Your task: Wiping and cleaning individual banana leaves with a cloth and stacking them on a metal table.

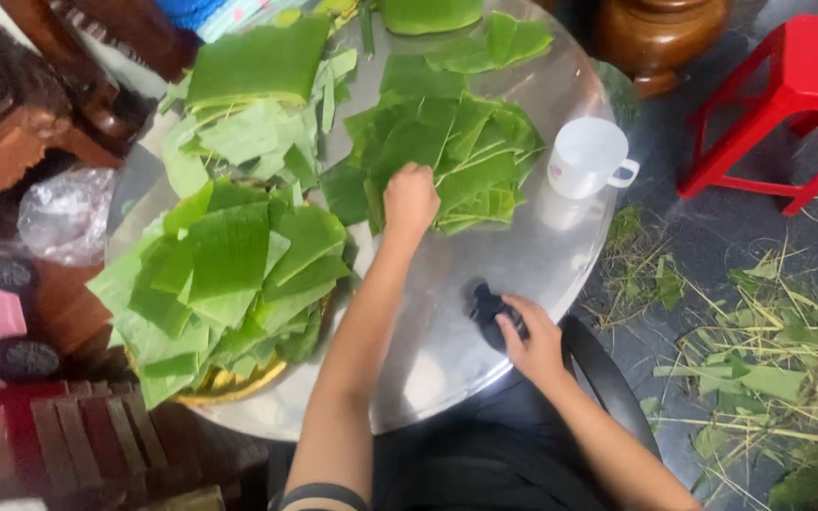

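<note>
Head view, looking down on a round metal tray (pixel 485 312) that serves as the work surface. Three heaps of cut green leaf pieces lie on it: a large heap (pixel 224 284) at the near left, a second heap (pixel 257 104) at the far left, and a middle stack (pixel 456 156) beyond the centre, its pieces overlapping flat. A white cup (pixel 587 157) stands just right of the stack, apart from it. The left hand (pixel 410 201) is extended forward, fingers curled onto the near edge of the middle stack and touching it; whether a piece is pinched cannot be told. The right hand (pixel 534 341) rests at the tray's near rim, closed around a small dark cloth (pixel 490 312). The stack thus lies directly under the left hand and well ahead of the right.
</note>
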